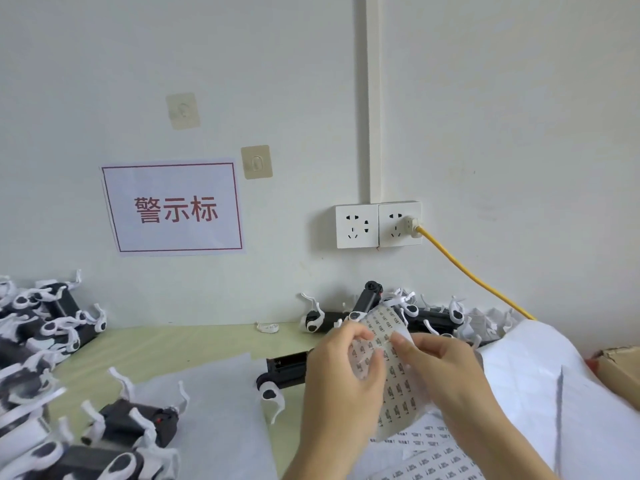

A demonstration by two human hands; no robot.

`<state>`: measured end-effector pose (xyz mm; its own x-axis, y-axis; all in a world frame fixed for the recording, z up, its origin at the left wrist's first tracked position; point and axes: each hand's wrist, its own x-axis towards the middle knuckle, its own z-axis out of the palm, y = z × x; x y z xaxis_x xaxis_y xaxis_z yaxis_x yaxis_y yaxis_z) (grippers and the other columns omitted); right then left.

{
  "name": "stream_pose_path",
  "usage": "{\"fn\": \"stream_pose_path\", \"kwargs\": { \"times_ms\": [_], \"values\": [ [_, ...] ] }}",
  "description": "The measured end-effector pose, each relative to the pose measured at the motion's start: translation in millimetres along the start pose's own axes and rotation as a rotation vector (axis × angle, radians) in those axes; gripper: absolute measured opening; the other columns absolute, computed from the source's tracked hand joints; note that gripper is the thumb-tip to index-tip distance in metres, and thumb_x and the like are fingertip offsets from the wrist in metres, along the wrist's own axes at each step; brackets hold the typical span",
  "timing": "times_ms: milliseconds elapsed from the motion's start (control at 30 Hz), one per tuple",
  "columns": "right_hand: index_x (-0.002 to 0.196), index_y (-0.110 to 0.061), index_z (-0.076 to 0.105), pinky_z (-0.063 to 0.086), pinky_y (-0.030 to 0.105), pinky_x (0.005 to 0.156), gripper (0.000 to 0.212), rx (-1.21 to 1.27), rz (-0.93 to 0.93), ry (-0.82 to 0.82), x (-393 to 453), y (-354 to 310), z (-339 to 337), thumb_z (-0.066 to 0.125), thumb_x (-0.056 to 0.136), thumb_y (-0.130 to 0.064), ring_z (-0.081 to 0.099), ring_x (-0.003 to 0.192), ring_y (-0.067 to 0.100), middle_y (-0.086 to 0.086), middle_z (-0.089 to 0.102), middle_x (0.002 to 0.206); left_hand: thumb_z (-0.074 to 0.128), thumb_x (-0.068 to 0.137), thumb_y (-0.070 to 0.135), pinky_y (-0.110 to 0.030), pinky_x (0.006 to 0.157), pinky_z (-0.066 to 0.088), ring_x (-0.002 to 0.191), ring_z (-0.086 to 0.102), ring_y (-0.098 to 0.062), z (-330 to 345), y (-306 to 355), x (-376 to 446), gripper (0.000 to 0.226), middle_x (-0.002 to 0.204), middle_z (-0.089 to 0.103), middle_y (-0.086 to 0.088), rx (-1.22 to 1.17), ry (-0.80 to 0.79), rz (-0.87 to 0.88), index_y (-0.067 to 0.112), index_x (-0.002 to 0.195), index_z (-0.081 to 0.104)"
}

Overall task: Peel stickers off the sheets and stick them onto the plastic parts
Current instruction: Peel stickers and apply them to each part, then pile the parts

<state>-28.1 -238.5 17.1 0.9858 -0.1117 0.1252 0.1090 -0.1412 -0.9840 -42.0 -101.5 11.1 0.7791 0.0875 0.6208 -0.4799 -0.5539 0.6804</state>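
I hold a sheet of small printed stickers (393, 372) upright in front of me, above the table. My left hand (341, 372) grips its left edge, fingers curled over the front. My right hand (440, 362) pinches at the sheet near its top with thumb and forefinger. A black plastic part with white clips (284, 370) lies on the table just left of my hands. More sticker sheets (429, 459) lie flat under my wrists.
Black and white plastic parts are piled at the far left (41, 327), at the lower left (131, 424) and along the wall (381, 310). White paper (554, 382) covers the right side. A yellow cable (478, 278) runs from the wall socket. A cardboard box edge (620, 362) sits far right.
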Motion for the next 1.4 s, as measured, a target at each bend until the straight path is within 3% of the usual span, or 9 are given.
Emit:
{"fn": "stream_pose_path", "kwargs": {
  "times_ms": [200,367,467,567,800,1000,1100,1200,1400],
  "values": [
    [0.080,-0.026,0.079,0.048,0.029,0.063,0.027,-0.005,-0.067,-0.103,-2,-1,10,0.060,0.097,-0.020,0.069,0.069,0.014,0.001,0.076,0.076,0.070,0.090,0.019,-0.015,0.080,0.046,0.094,0.059,-0.001,-6,-15,2,0.015,0.095,0.064,0.018,-0.021,0.029,0.041,0.033,0.094,0.064],
    [0.083,-0.018,0.078,0.056,0.052,0.084,0.017,0.044,-0.085,-0.052,-5,0,22,0.065,0.093,-0.018,0.072,0.074,0.024,0.008,0.077,0.081,0.066,0.093,0.016,-0.016,0.080,0.045,0.096,0.058,-0.004,-7,-16,2,0.014,0.096,0.062,0.016,-0.026,0.020,0.064,0.030,0.093,0.064],
    [0.081,-0.011,0.074,0.052,0.055,0.090,0.016,0.056,-0.076,-0.036,-4,0,24,0.067,0.091,-0.019,0.071,0.078,0.031,0.013,0.075,0.082,0.064,0.094,0.018,-0.011,0.080,0.041,0.099,0.056,-0.004,-10,-17,4,0.014,0.099,0.060,0.016,-0.012,0.009,0.059,0.032,0.093,0.061],
    [0.076,-0.012,0.073,0.052,0.048,0.081,0.017,0.064,-0.072,-0.024,-3,1,26,0.068,0.091,-0.020,0.068,0.078,0.031,0.012,0.074,0.080,0.065,0.093,0.018,-0.010,0.080,0.038,0.098,0.053,-0.006,-12,-16,5,0.011,0.097,0.057,0.018,0.019,0.012,0.080,0.028,0.094,0.062],
    [0.073,-0.013,0.072,0.049,0.035,0.064,0.020,-0.029,-0.111,0.005,-5,2,32,0.067,0.089,-0.023,0.067,0.063,0.019,0.010,0.071,0.069,0.068,0.092,0.019,-0.035,0.086,0.046,0.092,0.054,-0.009,-12,-13,5,0.006,0.087,0.059,0.016,0.072,0.061,0.113,0.024,0.090,0.071],
    [0.070,-0.029,0.078,0.056,0.031,0.067,0.024,-0.119,-0.233,0.007,-9,0,34,0.069,0.092,-0.025,0.072,0.066,0.010,-0.005,0.075,0.069,0.064,0.094,0.011,-0.017,0.070,0.049,0.077,0.062,-0.003,-10,-18,6,0.014,0.083,0.070,0.011,0.003,0.012,0.025,0.019,0.090,0.075],
    [0.067,-0.029,0.078,0.054,0.018,0.062,0.026,-0.184,-0.306,0.003,-10,-1,33,0.069,0.091,-0.023,0.071,0.067,0.005,-0.010,0.075,0.069,0.068,0.092,0.012,-0.009,0.064,0.046,0.075,0.064,0.001,-12,-19,8,0.012,0.074,0.070,0.013,-0.122,-0.003,-0.045,0.017,0.084,0.076],
    [0.071,-0.026,0.078,0.050,0.012,0.061,0.021,-0.244,-0.369,0.002,-10,-1,31,0.070,0.091,-0.023,0.069,0.068,0.003,-0.013,0.074,0.068,0.070,0.092,0.012,-0.010,0.064,0.047,0.073,0.065,-0.001,-15,-23,10,0.014,0.073,0.071,0.012,-0.175,-0.035,-0.087,0.021,0.081,0.074],
    [0.074,-0.024,0.078,0.053,0.017,0.064,0.018,-0.231,-0.383,-0.009,-10,-1,29,0.070,0.091,-0.025,0.070,0.069,0.004,-0.011,0.075,0.070,0.066,0.093,0.011,-0.008,0.066,0.045,0.076,0.064,0.001,-16,-22,10,0.022,0.076,0.070,0.014,-0.165,-0.070,-0.061,0.027,0.079,0.068]
  ]
}}
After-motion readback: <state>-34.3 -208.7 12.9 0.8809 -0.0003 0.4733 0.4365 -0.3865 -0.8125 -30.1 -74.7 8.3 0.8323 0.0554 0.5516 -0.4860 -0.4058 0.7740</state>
